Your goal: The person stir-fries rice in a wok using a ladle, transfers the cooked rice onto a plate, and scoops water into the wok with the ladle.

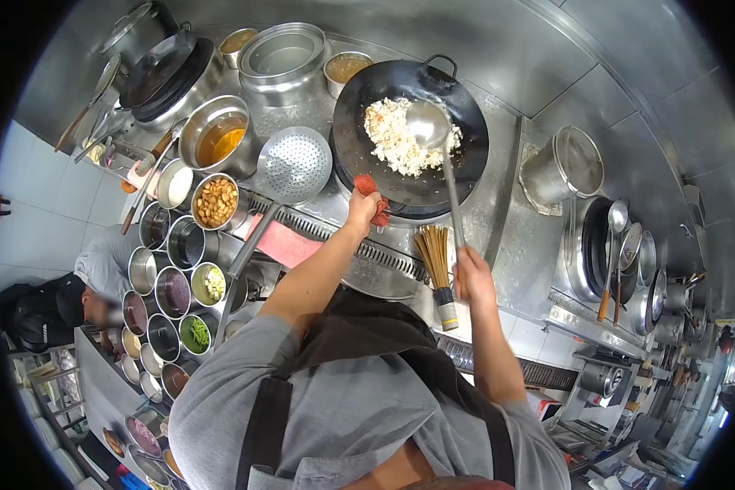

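Observation:
A large black wok (359, 114) holds pale, crumbly food (388, 135) with brownish bits. My left hand (365, 204) is closed round a red cloth (380, 214) at the wok's near left edge. The long handle of a metal ladle (427, 125) is in my closed right hand (472, 273), and the ladle's bowl rests over the food. A bamboo brush (434, 257) lies between my forearms, just left of my right hand. The perforated strainer (296, 163) is left of the wok, its handle pointing toward me.
At the left stand a pot of orange liquid (204, 145), a pot of brown chunks (215, 202) and several small metal containers. A pink cloth (282, 242) lies on the near edge. Another person (53, 306) is at the far left. A tall pot (547, 175) stands right.

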The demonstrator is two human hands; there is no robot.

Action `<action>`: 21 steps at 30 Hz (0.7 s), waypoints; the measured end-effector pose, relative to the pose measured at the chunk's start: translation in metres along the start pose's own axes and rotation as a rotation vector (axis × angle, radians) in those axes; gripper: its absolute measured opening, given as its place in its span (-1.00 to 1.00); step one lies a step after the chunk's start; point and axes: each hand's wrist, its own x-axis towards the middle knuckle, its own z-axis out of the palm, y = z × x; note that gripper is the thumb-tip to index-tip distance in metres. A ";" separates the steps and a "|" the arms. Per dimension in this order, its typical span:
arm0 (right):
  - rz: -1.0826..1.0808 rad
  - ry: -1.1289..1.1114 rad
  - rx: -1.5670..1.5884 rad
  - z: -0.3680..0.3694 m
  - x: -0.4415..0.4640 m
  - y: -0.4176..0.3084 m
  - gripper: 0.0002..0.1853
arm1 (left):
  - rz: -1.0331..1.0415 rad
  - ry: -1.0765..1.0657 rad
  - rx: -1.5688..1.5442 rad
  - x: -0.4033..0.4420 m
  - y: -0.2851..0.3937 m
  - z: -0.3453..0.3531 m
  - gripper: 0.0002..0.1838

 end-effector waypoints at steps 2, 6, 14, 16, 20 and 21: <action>-0.036 0.075 -0.120 0.001 0.050 0.001 -0.58 | 0.009 -0.003 0.012 -0.004 -0.007 -0.002 -0.88; -0.287 0.187 -0.464 0.016 0.023 -0.063 -0.52 | -0.023 -0.033 0.028 -0.007 0.008 -0.002 -0.89; 0.010 0.042 -0.186 0.012 0.061 -0.017 -0.50 | -0.041 0.003 0.052 -0.009 0.009 -0.001 -0.76; -0.242 0.228 -0.659 0.019 0.050 -0.051 -0.52 | -0.047 -0.009 0.055 -0.005 0.010 -0.004 -0.74; -0.259 0.206 -0.451 0.016 0.022 -0.070 -0.52 | -0.064 0.036 0.077 -0.014 0.015 0.001 -0.71; -0.223 0.165 -0.371 0.022 0.022 -0.072 -0.51 | -0.061 0.034 0.075 -0.014 0.015 0.001 -0.71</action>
